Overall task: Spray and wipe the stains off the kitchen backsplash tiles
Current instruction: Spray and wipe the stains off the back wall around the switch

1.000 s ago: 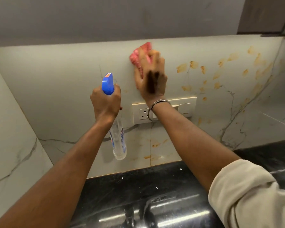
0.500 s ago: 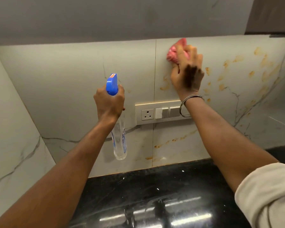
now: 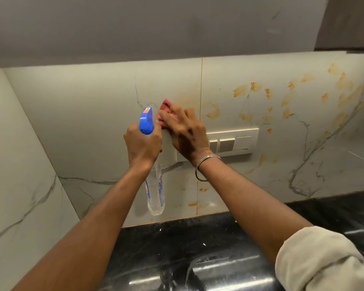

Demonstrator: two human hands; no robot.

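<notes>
Surroundings: black worktop [image 3: 177, 248] along the bottom, glossy, with white specks. Marble-look backsplash tiles [image 3: 88, 122] rise from its back edge. Vertical grout joint [image 3: 201, 91] near mid-wall. Cream switch plate [image 3: 237, 141] is mounted just right of the joint; its left end is hidden behind the right hand. Grey cabinet underside [image 3: 156, 28] overhangs the top of the wall.

Orange-brown stains [image 3: 213, 111]: dense toward the right end of the backsplash, one just right of the joint, a few faint marks low near the worktop's back edge.

Left hand [image 3: 142, 147]: arm reaches up from the lower left. Fingers are wrapped around the neck of the spray bottle [image 3: 155, 192]. Blue head points at the tile, clear body hangs down in front of the wall.

Right hand [image 3: 185, 135]: arm comes from the lower right with a cream sleeve [image 3: 315, 259] rolled up and a metal bangle [image 3: 206, 164] on the wrist. Bent fingers clamp the bunched pink cloth [image 3: 165, 109] against the tile, left of the joint and just beside the bottle's head. The hand covers most of the cloth
</notes>
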